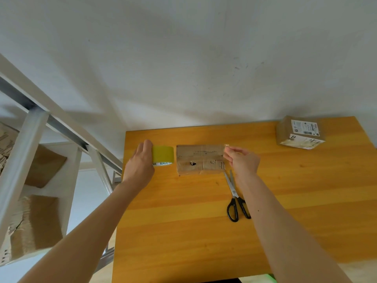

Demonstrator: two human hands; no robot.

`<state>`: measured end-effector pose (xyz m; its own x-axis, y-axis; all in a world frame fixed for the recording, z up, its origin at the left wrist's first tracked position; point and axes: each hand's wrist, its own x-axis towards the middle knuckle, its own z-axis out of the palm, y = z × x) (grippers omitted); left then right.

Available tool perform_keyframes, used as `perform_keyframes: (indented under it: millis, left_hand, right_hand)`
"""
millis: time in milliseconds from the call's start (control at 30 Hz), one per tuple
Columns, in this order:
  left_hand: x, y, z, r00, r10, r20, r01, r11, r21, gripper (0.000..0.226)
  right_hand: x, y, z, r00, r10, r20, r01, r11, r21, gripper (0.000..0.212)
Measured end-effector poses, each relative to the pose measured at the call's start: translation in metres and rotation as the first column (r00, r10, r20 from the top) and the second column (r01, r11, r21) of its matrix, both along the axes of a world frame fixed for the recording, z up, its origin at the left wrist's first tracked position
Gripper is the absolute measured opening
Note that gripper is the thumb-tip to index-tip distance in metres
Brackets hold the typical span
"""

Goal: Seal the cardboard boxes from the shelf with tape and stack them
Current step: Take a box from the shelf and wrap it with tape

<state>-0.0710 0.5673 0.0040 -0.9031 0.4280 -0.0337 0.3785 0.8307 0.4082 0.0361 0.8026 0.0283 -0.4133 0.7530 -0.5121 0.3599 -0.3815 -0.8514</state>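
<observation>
On the orange desk (183, 231), in the head view, a flat cardboard box (201, 159) lies with its long axis running left to right, and the hands sit at its two short ends. Just left of the box, the left hand (140, 162) curls its fingers round a yellow-green tape roll (163, 154), which stands just beside the box's left edge. At the box's right end, the right hand (241, 160) pinches the tape end (227, 145) between thumb and fingertips, over the far right corner. Any clear strip between roll and pinch would run along the box's length, but it is too faint to make out. The coming move likely turns on lowering that strip along the long axis. Both hands look about equally near. Scissors (235, 198) lie just to the near right of the box, closest to the right hand. Well to the box's far right sits a labelled second box (299, 132). Left of the box, off the desk, a shelf (30, 129) holds more cartons.
</observation>
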Motion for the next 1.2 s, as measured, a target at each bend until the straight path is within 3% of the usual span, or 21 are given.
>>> perform_keyframes:
  millis: [67,233,433,633,1200]
  left_hand:
    - [-0.002,0.002,0.0,1.0,0.0,-0.01,0.0,1.0,0.014,0.041]
    - [-0.013,0.002,0.002,1.0,-0.017,-0.002,0.017,1.0,-0.024,0.049]
    - [-0.014,0.007,-0.003,0.999,-0.027,0.033,0.028,0.998,-0.051,0.058]
    - [-0.018,0.009,-0.004,0.999,-0.025,0.028,0.027,0.997,-0.068,0.058]
    - [-0.015,0.008,-0.005,0.999,-0.032,0.022,0.034,0.997,-0.069,0.058]
  right_hand:
    - [-0.002,0.004,-0.002,0.999,0.009,0.043,-0.011,0.998,0.062,0.011]
    - [-0.003,0.014,-0.01,0.988,0.105,0.109,-0.11,0.993,0.042,0.012]
    - [-0.006,0.018,-0.025,0.993,0.067,0.1,-0.068,0.998,0.005,0.023]
    - [-0.008,0.019,-0.033,0.995,0.061,0.08,-0.061,0.998,0.0,0.01]
    - [-0.008,0.017,-0.043,0.998,0.049,0.05,-0.05,0.999,0.014,0.01]
